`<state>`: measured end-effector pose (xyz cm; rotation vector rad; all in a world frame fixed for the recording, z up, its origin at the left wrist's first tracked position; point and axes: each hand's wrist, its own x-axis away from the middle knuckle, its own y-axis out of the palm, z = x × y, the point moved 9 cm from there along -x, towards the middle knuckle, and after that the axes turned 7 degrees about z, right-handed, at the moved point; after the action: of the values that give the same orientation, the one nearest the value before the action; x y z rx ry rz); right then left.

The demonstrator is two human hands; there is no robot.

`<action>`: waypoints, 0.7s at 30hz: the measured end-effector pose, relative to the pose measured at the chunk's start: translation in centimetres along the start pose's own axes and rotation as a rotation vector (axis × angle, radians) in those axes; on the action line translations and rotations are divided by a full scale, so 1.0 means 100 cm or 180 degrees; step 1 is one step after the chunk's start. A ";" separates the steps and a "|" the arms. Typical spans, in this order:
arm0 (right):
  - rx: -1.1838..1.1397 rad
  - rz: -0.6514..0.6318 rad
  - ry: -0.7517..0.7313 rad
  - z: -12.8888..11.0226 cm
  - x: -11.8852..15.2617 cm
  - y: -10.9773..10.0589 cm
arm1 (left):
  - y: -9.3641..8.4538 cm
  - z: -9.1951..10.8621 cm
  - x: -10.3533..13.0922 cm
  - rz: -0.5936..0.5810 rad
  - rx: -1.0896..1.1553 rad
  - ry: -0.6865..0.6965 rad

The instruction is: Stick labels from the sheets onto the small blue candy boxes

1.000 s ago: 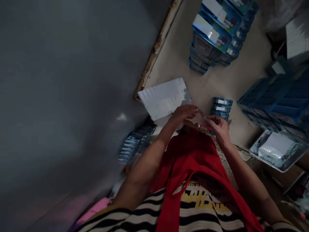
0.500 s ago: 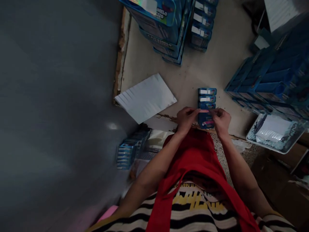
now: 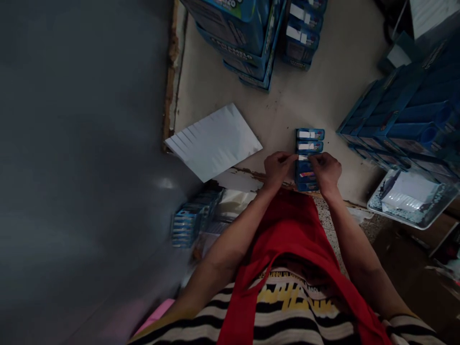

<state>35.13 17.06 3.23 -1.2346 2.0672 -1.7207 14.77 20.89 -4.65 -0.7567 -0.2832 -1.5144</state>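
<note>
A short row of small blue packs (image 3: 310, 134) lies on the table just in front of me. White label strips lie across the two farthest packs. At the third pack, my left hand (image 3: 277, 168) pinches the left end of a white label strip (image 3: 303, 157) with thumb and forefinger. My right hand (image 3: 326, 171) has its fingers closed at the strip's other end, which they partly cover. The strip lies against the top of that pack. A pink mark shows on the pack nearer to me.
A white label sheet (image 3: 219, 143) with cut edges lies to the left. Stacked blue display boxes (image 3: 240, 43) and a row of labelled packs (image 3: 302, 36) stand farther back. More blue boxes (image 3: 406, 129) rise at right, beside a tray (image 3: 373, 203). A grey wall (image 3: 86, 143) borders the left.
Both hands have moved slightly away from me and lowered the strip onto the third pack. The strip looked pinkish and held between the hands before; now it looks white.
</note>
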 end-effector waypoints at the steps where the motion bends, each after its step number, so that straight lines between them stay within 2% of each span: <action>1: 0.0019 0.0045 0.0080 0.004 -0.003 0.000 | 0.005 -0.007 -0.002 -0.0036 0.0138 -0.0137; 4: -0.0074 0.0242 0.0501 0.026 -0.016 0.000 | 0.026 -0.035 -0.005 -0.0189 0.0769 -0.0763; 6: -0.0379 0.0171 0.0779 0.041 -0.022 0.004 | 0.043 -0.050 -0.006 -0.0250 0.1263 -0.1142; 8: -0.0713 0.0097 0.0806 0.046 -0.025 0.005 | 0.050 -0.055 -0.008 -0.0157 0.1550 -0.1266; 10: -0.0930 0.0192 0.0657 0.044 -0.024 -0.005 | 0.039 -0.055 -0.010 0.0185 0.1483 -0.1151; 12: -0.1134 0.0321 0.0566 0.040 -0.017 -0.019 | 0.013 -0.045 -0.006 0.0618 0.1282 -0.0820; 14: -0.1363 0.0350 0.0585 0.035 -0.008 -0.030 | -0.013 -0.025 0.008 0.0793 0.1136 -0.0383; 15: -0.1464 0.0358 0.0595 0.032 -0.003 -0.034 | -0.020 -0.014 0.018 0.0679 0.1085 -0.0220; 16: -0.1548 0.0377 0.0598 0.028 0.001 -0.036 | -0.022 -0.005 0.028 0.0410 0.1054 -0.0158; 19: -0.1718 0.0379 0.0595 0.015 0.010 -0.036 | -0.003 0.011 0.065 -0.0734 0.1086 -0.0489; 21: -0.1731 0.0325 0.0603 0.008 0.015 -0.031 | 0.010 0.019 0.082 -0.1180 0.1140 -0.0642</action>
<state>36.11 15.55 6.24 -1.0885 2.7798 -1.3146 16.92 15.43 1.48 -0.5883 -0.8610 -1.6702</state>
